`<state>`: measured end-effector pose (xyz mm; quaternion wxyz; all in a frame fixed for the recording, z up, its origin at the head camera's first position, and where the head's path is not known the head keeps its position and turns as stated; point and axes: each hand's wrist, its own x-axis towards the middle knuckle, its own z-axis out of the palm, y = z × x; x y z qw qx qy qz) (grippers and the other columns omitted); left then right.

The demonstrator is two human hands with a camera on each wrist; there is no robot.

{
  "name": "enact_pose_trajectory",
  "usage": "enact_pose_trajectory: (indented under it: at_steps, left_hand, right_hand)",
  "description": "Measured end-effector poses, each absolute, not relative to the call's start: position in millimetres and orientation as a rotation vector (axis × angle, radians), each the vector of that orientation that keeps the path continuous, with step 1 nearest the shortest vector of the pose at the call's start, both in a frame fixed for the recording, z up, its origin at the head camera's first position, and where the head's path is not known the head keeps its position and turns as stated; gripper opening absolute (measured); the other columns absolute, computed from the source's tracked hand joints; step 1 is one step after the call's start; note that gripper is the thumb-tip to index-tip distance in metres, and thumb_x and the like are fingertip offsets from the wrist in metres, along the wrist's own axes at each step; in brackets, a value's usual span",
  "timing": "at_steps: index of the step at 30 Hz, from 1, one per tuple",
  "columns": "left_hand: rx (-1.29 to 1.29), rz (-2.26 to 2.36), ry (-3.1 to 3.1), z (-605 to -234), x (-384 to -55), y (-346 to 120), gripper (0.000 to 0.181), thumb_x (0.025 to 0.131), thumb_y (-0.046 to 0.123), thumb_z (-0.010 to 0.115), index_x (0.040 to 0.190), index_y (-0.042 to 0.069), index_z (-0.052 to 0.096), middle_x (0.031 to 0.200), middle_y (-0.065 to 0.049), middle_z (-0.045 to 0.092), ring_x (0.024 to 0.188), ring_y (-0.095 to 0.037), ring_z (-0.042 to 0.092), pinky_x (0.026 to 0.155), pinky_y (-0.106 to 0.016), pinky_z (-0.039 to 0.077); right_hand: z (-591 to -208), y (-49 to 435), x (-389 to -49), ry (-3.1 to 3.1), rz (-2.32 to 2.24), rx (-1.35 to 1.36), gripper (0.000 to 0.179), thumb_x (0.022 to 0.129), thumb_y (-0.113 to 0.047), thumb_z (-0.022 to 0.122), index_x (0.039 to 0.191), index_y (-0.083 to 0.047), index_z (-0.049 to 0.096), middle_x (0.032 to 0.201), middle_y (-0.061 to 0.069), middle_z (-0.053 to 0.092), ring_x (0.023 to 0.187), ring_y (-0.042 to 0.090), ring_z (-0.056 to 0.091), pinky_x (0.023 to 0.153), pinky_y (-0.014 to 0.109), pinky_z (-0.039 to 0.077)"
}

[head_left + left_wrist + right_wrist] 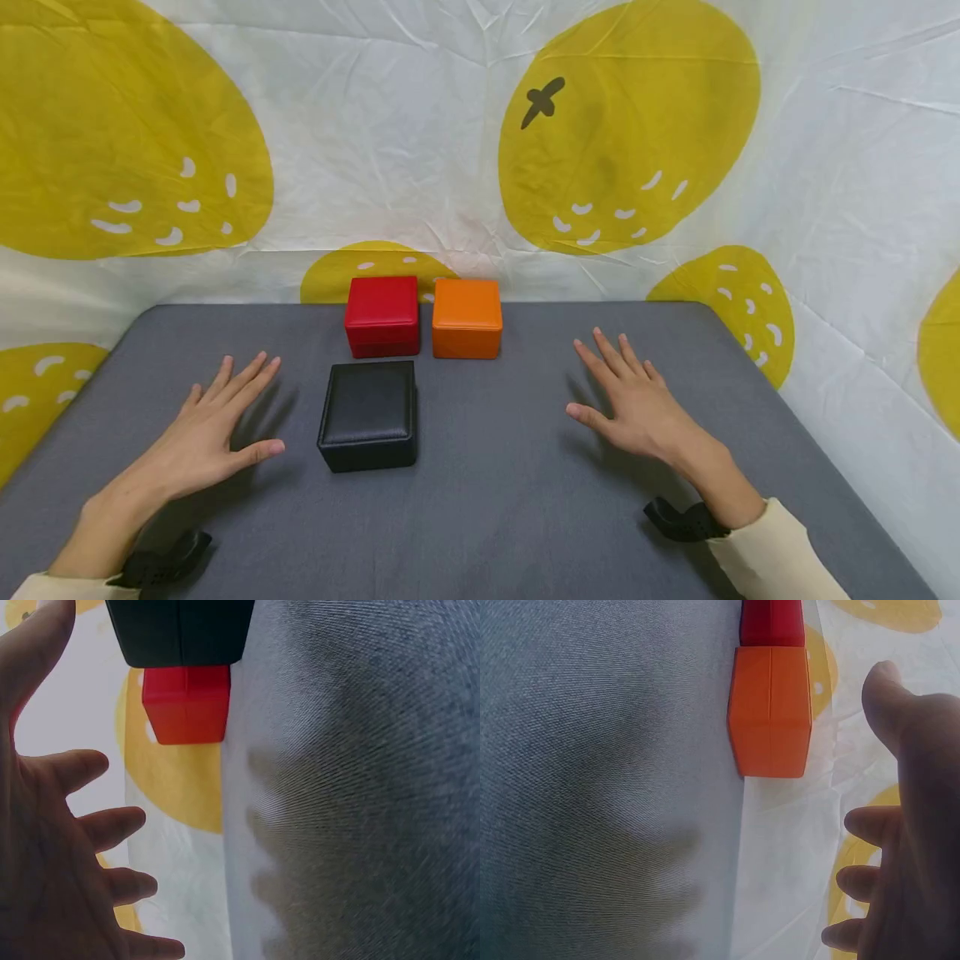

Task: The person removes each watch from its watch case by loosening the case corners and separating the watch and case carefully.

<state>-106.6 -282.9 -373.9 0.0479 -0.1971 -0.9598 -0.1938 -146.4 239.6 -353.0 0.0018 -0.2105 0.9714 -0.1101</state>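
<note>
Three lidded boxes stand on the grey table. The black box (369,408) is the largest and sits nearest to me, left of centre. Behind it, at the far edge, are a red box (382,317) and an orange box (467,318), side by side with a narrow gap. All lids are down. My left hand (213,425) hovers over the table left of the black box, fingers spread, touching nothing. Out to the right, my right hand (637,404) is also raised with spread fingers, apart from every box. The orange box (770,712) is the closest one to it.
The grey cloth-covered table (510,517) ends at the back against a white hanging cloth (390,125) with large yellow fruit prints. The cloth also runs along the right side. Dark wrist bands (686,521) sit below both hands.
</note>
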Motion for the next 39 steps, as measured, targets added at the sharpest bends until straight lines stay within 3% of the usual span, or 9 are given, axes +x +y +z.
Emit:
enact_pose_trajectory:
  at_steps: [5,9,14,18,23,29,35,39]
  left_hand:
    - [-0.601,-0.607,-2.94,-379,-104,-282,0.098,0.081,0.044,0.073,0.155,0.023,0.011,0.158,-0.013,0.014,0.141,-0.045,-0.001,0.096,-0.077,0.004]
    - [-0.635,-0.731,-2.913,-380,-106,-278,0.099,0.081,0.039,0.075,0.155,0.021,0.012,0.157,-0.013,0.015,0.142,-0.042,0.001,0.099,-0.074,0.005]
    - [-0.667,-1.054,-2.902,-385,-112,-265,0.101,0.081,0.032,0.076,0.155,0.025,0.007,0.158,-0.015,0.012,0.141,-0.043,0.005,0.098,-0.073,0.015]
    - [-0.697,-1.203,-2.902,-395,-115,-256,0.107,0.079,0.029,0.078,0.154,0.029,0.002,0.156,-0.017,0.017,0.139,-0.045,0.012,0.097,-0.071,0.021]
    - [-0.76,-1.323,-2.896,-402,-116,-243,0.124,0.067,0.028,0.086,0.154,0.03,-0.002,0.155,-0.017,0.017,0.137,-0.04,0.02,0.099,-0.067,0.025]
    - [-0.69,-1.337,-2.944,-404,-121,-229,0.136,0.061,0.043,0.089,0.152,0.032,-0.011,0.158,-0.014,0.0,0.141,-0.04,0.002,0.105,-0.067,0.009]
    - [-0.636,-1.514,-2.879,-411,-131,-228,0.132,0.063,0.035,0.088,0.152,0.034,-0.009,0.153,-0.017,0.008,0.133,-0.038,0.019,0.1,-0.069,0.022]
    - [-0.674,-1.565,-2.831,-412,-135,-228,0.132,0.062,0.032,0.089,0.153,0.03,-0.007,0.151,-0.017,0.01,0.131,-0.036,0.022,0.099,-0.066,0.026]
  right_hand:
    - [-359,237,-145,3.028,-0.381,-0.665,0.085,0.09,-0.063,0.05,0.155,-0.02,0.016,0.159,0.01,0.004,0.143,0.039,-0.001,0.103,0.069,0.012]
    - [-362,227,-141,2.95,-0.58,-0.721,0.079,0.092,-0.053,0.054,0.154,-0.019,0.018,0.159,0.012,0.007,0.142,0.041,0.001,0.102,0.07,0.014]
    - [-357,197,-139,2.739,-0.912,-0.857,0.074,0.094,-0.043,0.057,0.154,-0.023,0.019,0.159,0.006,0.01,0.143,0.034,0.004,0.107,0.063,0.015]
    - [-355,172,-143,2.622,-0.998,-0.948,0.069,0.094,-0.046,0.056,0.152,-0.029,0.023,0.157,-0.003,0.018,0.142,0.023,0.018,0.11,0.054,0.021]
    - [-355,152,-149,2.508,-1.126,-0.896,0.063,0.092,-0.046,0.059,0.148,-0.037,0.031,0.15,-0.011,0.031,0.136,0.013,0.031,0.107,0.046,0.032]
    - [-366,118,-152,2.386,-1.186,-0.986,0.069,0.09,-0.044,0.063,0.149,-0.037,0.027,0.15,-0.014,0.029,0.136,0.018,0.034,0.105,0.042,0.035]
    - [-378,90,-164,2.314,-1.274,-1.065,0.078,0.089,-0.043,0.065,0.153,-0.028,0.022,0.152,-0.008,0.026,0.134,0.025,0.037,0.104,0.042,0.037]
    - [-385,79,-173,2.19,-1.351,-1.064,0.083,0.089,-0.039,0.066,0.154,-0.024,0.015,0.154,-0.004,0.023,0.133,0.027,0.037,0.104,0.04,0.037]
